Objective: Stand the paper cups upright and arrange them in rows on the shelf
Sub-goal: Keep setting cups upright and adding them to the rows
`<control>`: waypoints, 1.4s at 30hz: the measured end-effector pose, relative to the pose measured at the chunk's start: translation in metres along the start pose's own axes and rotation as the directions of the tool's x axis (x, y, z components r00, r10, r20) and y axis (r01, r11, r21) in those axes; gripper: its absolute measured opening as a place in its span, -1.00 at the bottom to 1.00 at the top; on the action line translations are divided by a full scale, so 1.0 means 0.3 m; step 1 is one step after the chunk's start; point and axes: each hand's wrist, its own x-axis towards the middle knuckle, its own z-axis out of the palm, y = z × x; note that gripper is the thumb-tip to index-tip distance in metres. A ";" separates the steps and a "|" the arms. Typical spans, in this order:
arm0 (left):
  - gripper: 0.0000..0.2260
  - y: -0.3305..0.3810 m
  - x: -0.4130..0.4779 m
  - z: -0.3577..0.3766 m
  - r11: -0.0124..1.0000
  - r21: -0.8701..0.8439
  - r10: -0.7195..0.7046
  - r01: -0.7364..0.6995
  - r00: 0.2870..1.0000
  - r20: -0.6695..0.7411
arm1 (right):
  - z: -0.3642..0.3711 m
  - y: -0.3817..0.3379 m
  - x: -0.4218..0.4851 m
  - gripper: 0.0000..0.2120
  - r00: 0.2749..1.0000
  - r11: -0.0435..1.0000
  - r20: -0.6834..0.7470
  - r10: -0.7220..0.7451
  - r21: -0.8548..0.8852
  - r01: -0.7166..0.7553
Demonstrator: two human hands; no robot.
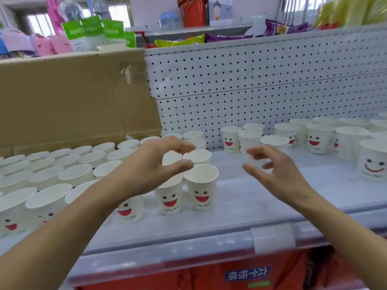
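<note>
Most of the job looks done: in front of the cardboard (pixel 62 97) the paper cups (pixel 62 176) stand upright in tight rows on the shelf (pixel 240 197). Well to the right of the cardboard, past a bare stretch, a loose bunch of cups (pixel 318 139) is also upright but not yet lined up, so those seem to be what is left. The left hand (pixel 155 164) hovers over the row ends just right of the cardboard, and the right hand (pixel 276 170) hangs farther right above the bare stretch, both with fingers and thumb loosely curved, holding nothing.
</note>
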 end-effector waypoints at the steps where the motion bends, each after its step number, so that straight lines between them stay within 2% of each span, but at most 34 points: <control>1: -0.73 0.014 0.050 0.014 1.000 -0.002 0.012 -0.012 1.000 0.026 | -0.040 0.023 0.039 -0.72 1.000 0.997 -0.014 -0.016 -0.073 0.015; 3: -0.75 0.030 0.172 0.050 0.998 0.037 0.039 -0.042 0.996 0.078 | -0.095 0.068 0.133 -0.73 0.999 0.969 0.003 -0.045 -0.243 0.045; 5: -0.76 0.031 0.307 0.095 0.994 0.097 0.038 -0.048 0.994 0.107 | -0.108 0.095 0.234 -0.65 0.995 0.909 0.094 -0.039 -0.410 0.075; 8: -0.76 0.023 0.506 0.169 0.979 0.198 0.017 -0.044 0.991 0.135 | -0.077 0.135 0.378 -0.56 0.959 0.717 0.282 0.013 -0.671 0.187; 10: -0.74 0.008 0.629 0.219 0.963 0.270 -0.031 -0.016 0.985 0.168 | -0.053 0.173 0.456 -0.61 0.935 0.592 0.353 0.040 -0.762 0.262; 11: -0.73 -0.001 0.683 0.242 0.951 0.308 -0.061 0.002 0.981 0.184 | -0.049 0.191 0.481 -0.68 0.927 0.574 0.373 0.044 -0.769 0.282; 13: -0.72 -0.023 0.777 0.288 0.925 0.379 -0.109 0.016 0.969 0.224 | -0.068 0.220 0.503 -0.81 0.901 0.579 0.433 -0.006 -0.734 0.356; 15: -0.72 -0.052 0.844 0.323 0.905 0.425 -0.139 0.021 0.959 0.249 | -0.117 0.228 0.506 -0.83 0.858 0.613 0.513 -0.020 -0.672 0.416; 19: -0.72 -0.105 0.901 0.354 0.886 0.463 -0.178 0.031 0.944 0.278 | -0.244 0.197 0.532 -0.81 0.729 0.767 0.669 0.140 -0.539 0.347; 20: -0.72 -0.113 0.908 0.359 0.885 0.464 -0.193 0.042 0.939 0.283 | -0.261 0.190 0.559 -0.77 0.740 0.804 0.659 0.130 -0.507 0.310; 22: -0.73 -0.123 0.922 0.368 0.889 0.451 -0.225 0.073 0.930 0.292 | -0.267 0.201 0.641 -0.73 0.827 0.855 0.559 0.059 -0.455 0.247; 24: -0.75 -0.130 0.934 0.383 0.895 0.434 -0.249 0.099 0.920 0.303 | -0.243 0.244 0.725 -0.81 0.871 0.841 0.490 0.047 -0.490 0.230; 28: -0.83 -0.147 0.949 0.416 0.895 0.439 -0.243 0.079 0.911 0.332 | -0.159 0.348 0.798 -0.88 0.810 0.705 0.537 0.237 -0.668 0.237; 30: -0.85 -0.161 0.947 0.409 0.897 0.434 -0.246 0.084 0.911 0.332 | -0.128 0.368 0.809 -0.95 0.791 0.671 0.556 0.255 -0.691 0.269; 33: -0.86 -0.186 0.930 0.375 0.899 0.426 -0.257 0.103 0.911 0.323 | -0.091 0.359 0.818 -0.92 0.787 0.718 0.589 0.186 -0.628 0.300; 35: -0.85 -0.203 0.914 0.356 0.891 0.443 -0.265 0.104 0.910 0.320 | -0.061 0.334 0.813 -0.83 0.765 0.742 0.625 0.155 -0.585 0.327; 38: -0.84 -0.221 0.893 0.337 0.883 0.455 -0.283 0.117 0.906 0.316 | -0.019 0.296 0.808 -0.66 0.738 0.723 0.660 0.141 -0.578 0.378; 42: -0.83 -0.246 0.874 0.329 0.887 0.444 -0.294 0.131 0.900 0.322 | 0.003 0.289 0.804 -0.64 0.744 0.707 0.655 0.132 -0.588 0.393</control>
